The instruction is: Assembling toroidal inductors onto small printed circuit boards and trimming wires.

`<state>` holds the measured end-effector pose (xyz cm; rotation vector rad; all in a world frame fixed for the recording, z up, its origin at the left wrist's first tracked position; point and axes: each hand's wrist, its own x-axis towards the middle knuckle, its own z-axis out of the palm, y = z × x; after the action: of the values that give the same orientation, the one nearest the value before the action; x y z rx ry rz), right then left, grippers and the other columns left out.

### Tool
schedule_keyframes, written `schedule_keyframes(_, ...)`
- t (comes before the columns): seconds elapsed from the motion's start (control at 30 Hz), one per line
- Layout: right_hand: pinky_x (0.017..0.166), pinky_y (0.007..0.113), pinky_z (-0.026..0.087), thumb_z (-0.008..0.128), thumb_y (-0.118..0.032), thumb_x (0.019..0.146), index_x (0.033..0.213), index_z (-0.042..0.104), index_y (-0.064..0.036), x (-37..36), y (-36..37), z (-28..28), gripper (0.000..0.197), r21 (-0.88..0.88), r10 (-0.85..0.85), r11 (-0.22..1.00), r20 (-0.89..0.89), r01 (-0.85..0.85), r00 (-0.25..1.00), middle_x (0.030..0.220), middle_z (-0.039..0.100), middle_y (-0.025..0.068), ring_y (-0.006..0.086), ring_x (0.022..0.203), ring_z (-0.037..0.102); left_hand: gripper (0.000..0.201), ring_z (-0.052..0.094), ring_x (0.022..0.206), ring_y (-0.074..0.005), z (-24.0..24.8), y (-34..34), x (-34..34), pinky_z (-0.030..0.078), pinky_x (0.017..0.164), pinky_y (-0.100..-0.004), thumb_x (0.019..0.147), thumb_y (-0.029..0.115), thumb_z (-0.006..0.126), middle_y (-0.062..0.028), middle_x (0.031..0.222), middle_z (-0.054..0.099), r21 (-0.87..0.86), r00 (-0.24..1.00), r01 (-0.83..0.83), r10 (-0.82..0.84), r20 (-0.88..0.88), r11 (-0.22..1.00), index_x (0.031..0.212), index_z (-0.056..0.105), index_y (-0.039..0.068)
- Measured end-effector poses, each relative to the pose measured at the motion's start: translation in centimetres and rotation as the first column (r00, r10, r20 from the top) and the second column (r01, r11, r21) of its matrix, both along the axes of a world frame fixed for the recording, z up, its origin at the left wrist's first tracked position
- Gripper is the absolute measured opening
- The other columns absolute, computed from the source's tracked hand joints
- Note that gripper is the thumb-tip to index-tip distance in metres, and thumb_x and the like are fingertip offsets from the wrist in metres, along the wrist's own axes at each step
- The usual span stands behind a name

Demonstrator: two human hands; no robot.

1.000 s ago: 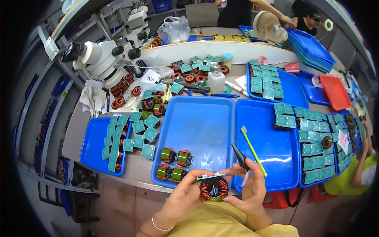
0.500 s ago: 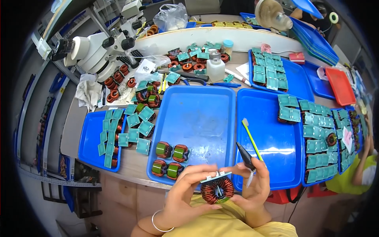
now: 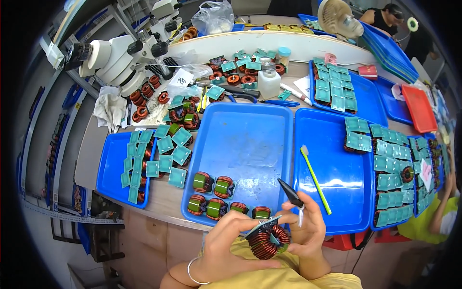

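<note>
My left hand (image 3: 226, 243), with a white bangle at its wrist, grips a copper-wound toroidal coil (image 3: 269, 243) low in front of my yellow top. A green circuit board (image 3: 262, 225) sits tilted on the coil's upper side. Between the fingers of my right hand (image 3: 310, 231) is a tapered black tool (image 3: 290, 192) with a pale, clear-looking end; its exact kind cannot be made out. Right fingertips also touch the coil's right side. Just beyond my hands, several coils with green bands (image 3: 215, 208) stand along the near edge of the middle blue tray (image 3: 245, 139).
A green toothbrush (image 3: 315, 180) lies in the right blue tray (image 3: 337, 207). Board-topped coils fill the trays (image 3: 392, 178) further right and lie around the left tray (image 3: 113, 159). Behind are a clear bottle (image 3: 268, 82), pliers (image 3: 281, 102), a microscope (image 3: 113, 58) and a fan (image 3: 339, 19).
The held coil and its board have tilted and turned, shifting slightly right and lower. Two more banded coils show at the middle tray's near edge. The whole view has shifted a little.
</note>
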<state>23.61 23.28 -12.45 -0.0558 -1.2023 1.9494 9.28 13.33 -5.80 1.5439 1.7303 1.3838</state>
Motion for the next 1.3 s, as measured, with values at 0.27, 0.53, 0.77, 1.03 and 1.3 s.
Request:
schedule_keyframes(0.27,0.076,0.039,0.049,0.085,-0.013,0.053,0.133,0.023,0.0030,-0.2,0.4,1.5,0.102,0.353,-0.364,0.883,0.093,0.311,0.927,0.118,0.045,0.0157,0.0341,0.088,0.062,0.065,0.054,0.098,-0.0246,-0.9,0.0,-0.5,0.043,0.085,-0.0334,0.055,0.012,0.083,-0.0129,0.103,0.057,0.007,0.982,0.079,-0.079,0.171,0.997,0.109,0.050,-0.001)
schedule_keyframes(0.53,0.085,0.044,0.048,0.082,-0.006,0.058,0.130,0.024,0.0022,0.1,0.3,3.0,0.093,0.492,-0.398,0.816,0.098,0.303,0.912,0.117,0.038,0.0172,0.0325,0.095,0.059,0.068,0.047,0.113,-0.0233,-1.7,-0.4,-0.5,0.038,0.097,-0.0344,0.059,-0.004,0.078,-0.0144,0.119,0.047,0.005,0.867,0.170,-0.152,0.474,0.985,0.118,0.043,-0.003)
schedule_keyframes(0.77,0.069,0.036,0.053,0.087,-0.019,0.049,0.134,0.021,-0.0010,-0.1,0.6,3.4,0.108,0.619,-0.479,0.713,0.086,0.330,0.874,0.115,0.043,0.0126,0.0294,0.082,0.063,0.072,0.045,0.115,-0.0228,-1.6,-0.4,-0.4,0.037,0.098,-0.0357,0.061,-0.005,0.076,-0.0147,0.124,0.044,0.052,0.753,0.210,-0.195,0.628,0.976,0.123,0.039,-0.004)
schedule_keyframes(1.03,0.081,0.043,0.051,0.084,-0.013,0.057,0.130,0.023,0.0049,0.1,0.2,4.6,0.097,0.569,-0.459,0.765,0.155,0.301,0.874,0.113,0.040,0.0178,0.0282,0.090,0.061,0.078,0.048,0.109,-0.0236,-1.5,-0.6,-0.1,0.040,0.093,-0.0364,0.055,0.000,0.081,-0.0148,0.115,0.049,0.024,0.770,0.157,-0.137,0.623,0.987,0.120,0.040,-0.005)
schedule_keyframes(1.3,0.080,0.039,0.051,0.084,-0.016,0.056,0.130,0.024,0.0051,0.2,0.2,4.9,0.098,0.577,-0.466,0.756,0.142,0.310,0.873,0.112,0.040,0.0176,0.0285,0.088,0.062,0.077,0.048,0.109,-0.0229,-1.2,-0.8,-0.1,0.040,0.093,-0.0362,0.054,0.002,0.083,-0.0145,0.115,0.048,0.020,0.760,0.168,-0.142,0.635,0.986,0.119,0.040,-0.005)
